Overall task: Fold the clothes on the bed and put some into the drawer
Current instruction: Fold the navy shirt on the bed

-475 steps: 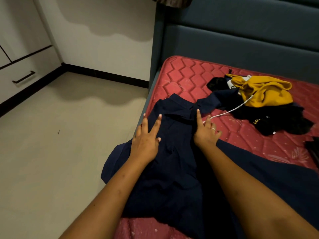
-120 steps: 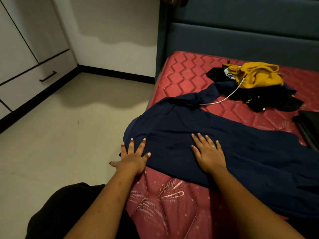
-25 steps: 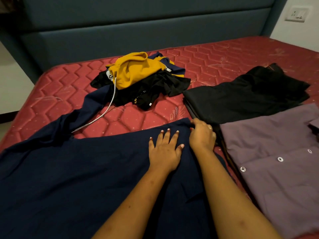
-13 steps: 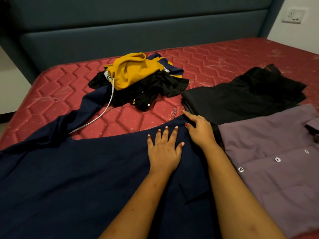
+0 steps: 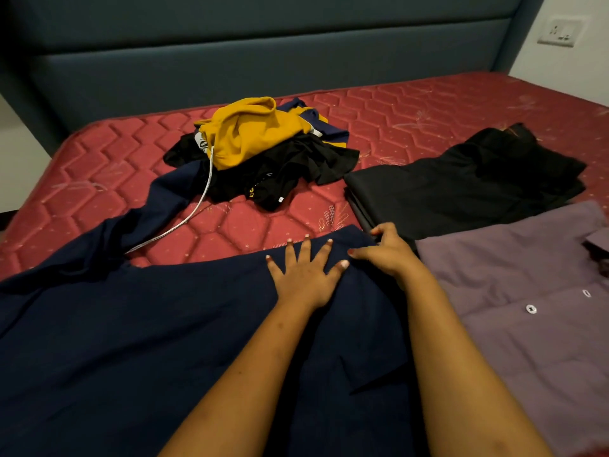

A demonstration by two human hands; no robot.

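Navy garment [image 5: 131, 324]: cut off by left and bottom edges; sleeve end hidden under yellow garment [image 5: 250, 133] and black crumpled garment [image 5: 290, 173]. Print on black crumpled garment too small to read. Purple shirt [image 5: 527, 308]: cut off by right and bottom edges. Right hand [image 5: 390, 255]: fingertips hidden at navy garment's corner; grip unclear. Dark item [image 5: 598, 247] at right edge: cut off, unidentifiable.
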